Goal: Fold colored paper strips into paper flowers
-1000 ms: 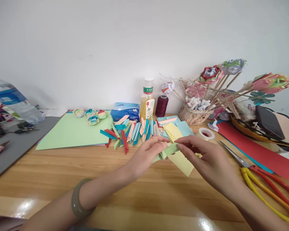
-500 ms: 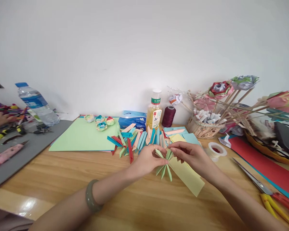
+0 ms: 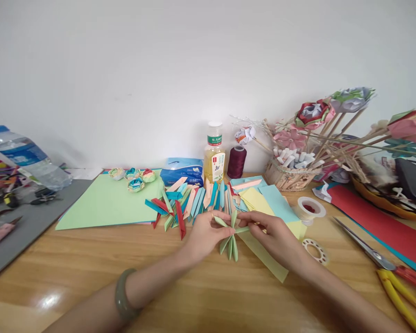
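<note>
Between my hands is a bundle of folded green paper strips (image 3: 232, 247), its ends fanned out like petals. My left hand (image 3: 208, 233) pinches the bundle at its middle, thumb in front. The fingers of my right hand (image 3: 272, 231) are closed on a green strip at the bundle's right side; their tips are partly hidden. Below and behind them lies a pale yellow paper sheet (image 3: 265, 256). A pile of folded paper strips (image 3: 197, 201) in blue, red, peach and green lies just beyond my left hand.
Large scissors (image 3: 377, 259) lie at the right, near a white ring (image 3: 315, 251) and a wire spool (image 3: 311, 209). At the back stand a tissue pack (image 3: 182, 172), a drink bottle (image 3: 214, 155), a thread cone (image 3: 237, 163) and a basket (image 3: 287, 179) of paper flowers. Green paper (image 3: 107, 203) lies left.
The green strips, bunched together a second ago, now stand spread in a fan. My right hand has shifted along the bundle's right side. The camera view has swung slightly.
</note>
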`<state>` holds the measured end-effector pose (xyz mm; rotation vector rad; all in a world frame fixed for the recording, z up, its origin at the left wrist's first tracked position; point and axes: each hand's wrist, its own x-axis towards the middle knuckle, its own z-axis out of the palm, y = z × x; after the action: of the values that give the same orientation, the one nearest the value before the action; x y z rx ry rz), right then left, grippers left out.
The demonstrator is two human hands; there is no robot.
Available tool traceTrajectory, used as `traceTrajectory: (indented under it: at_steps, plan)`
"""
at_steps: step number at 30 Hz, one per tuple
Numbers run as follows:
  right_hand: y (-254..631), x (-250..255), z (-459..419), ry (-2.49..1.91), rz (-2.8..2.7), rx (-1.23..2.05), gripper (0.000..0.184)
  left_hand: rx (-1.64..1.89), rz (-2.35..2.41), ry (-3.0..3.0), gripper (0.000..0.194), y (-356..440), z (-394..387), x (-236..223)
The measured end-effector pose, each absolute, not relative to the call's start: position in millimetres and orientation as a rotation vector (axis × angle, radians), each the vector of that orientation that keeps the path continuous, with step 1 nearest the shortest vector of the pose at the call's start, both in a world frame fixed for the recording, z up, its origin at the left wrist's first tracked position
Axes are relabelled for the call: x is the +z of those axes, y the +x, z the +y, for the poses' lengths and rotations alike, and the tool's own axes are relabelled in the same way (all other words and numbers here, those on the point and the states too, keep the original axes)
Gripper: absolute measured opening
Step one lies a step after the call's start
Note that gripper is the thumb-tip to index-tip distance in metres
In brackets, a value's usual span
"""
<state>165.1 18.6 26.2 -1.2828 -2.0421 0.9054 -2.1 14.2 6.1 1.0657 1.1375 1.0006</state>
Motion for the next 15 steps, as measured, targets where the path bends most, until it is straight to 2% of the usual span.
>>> traceTrajectory:
  at_steps: [5, 15]
  plan:
    - [161.6, 23.3, 15.2, -1.281, -1.932, 0.930, 0.024, 1.004, 1.158, 1.060, 0.024, -1.9, 13.3, 2.7]
    - [159.4, 27.2, 2.3, -1.288, -1.834, 0.653, 0.016, 1.159, 1.193, 1.406, 0.008, 0.2, 1.6, 10.5]
